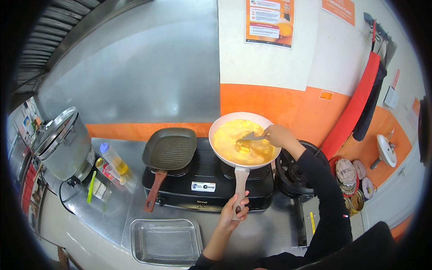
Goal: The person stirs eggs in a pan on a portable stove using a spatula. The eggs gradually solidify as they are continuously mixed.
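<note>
My left hand (233, 209) grips the beige handle (241, 184) of a pale frying pan (221, 122). The pan sits over the right burner of a black Rinnai gas stove (202, 189). Yellow egg mixture (226, 143) spreads across the pan, with folds near the middle and a runnier part at the right. From the right side, my right hand (280, 136) reaches over the rim, holding a grey spatula (252, 136) whose blade dips into the egg. On the left burner rests a dark ridged grill pan (170, 148) with a reddish-brown handle (157, 190).
A wire-mesh tray (165, 243) lies at the counter's front. Left of the stove stand an oil squeeze bottle (118, 163), a can (104, 168) and a large rice cooker (64, 148). Another burner (295, 172) is close under my right forearm. Several tins (347, 173) stand farther right.
</note>
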The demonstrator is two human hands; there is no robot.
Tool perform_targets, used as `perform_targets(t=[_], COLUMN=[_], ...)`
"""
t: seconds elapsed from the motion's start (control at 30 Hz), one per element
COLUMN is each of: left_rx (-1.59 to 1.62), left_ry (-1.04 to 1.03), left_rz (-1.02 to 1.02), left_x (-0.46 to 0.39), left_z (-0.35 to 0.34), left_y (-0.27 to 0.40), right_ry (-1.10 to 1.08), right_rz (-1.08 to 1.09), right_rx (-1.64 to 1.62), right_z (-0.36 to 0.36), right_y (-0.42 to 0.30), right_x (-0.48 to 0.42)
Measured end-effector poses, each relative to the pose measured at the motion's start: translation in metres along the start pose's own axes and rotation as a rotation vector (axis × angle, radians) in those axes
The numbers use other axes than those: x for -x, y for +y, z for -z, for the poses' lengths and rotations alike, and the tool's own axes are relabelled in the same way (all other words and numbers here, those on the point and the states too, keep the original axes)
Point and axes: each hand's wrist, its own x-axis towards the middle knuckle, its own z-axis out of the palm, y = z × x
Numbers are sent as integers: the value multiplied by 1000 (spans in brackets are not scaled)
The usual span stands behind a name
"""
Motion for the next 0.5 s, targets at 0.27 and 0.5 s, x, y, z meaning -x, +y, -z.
perform_targets(t=[0.27, 0.5], left_rx=[-26, -36], left_ry=[-6, 25], left_rz=[11, -8], left_x=[-3, -2], left_z=[-1, 0], left_y=[-2, -3], right_ry=[-1, 214], right_rz=[-57, 45], right_rx=[63, 194], right_z=[10, 68], right_y=[-21, -45], right_x=[-52, -36])
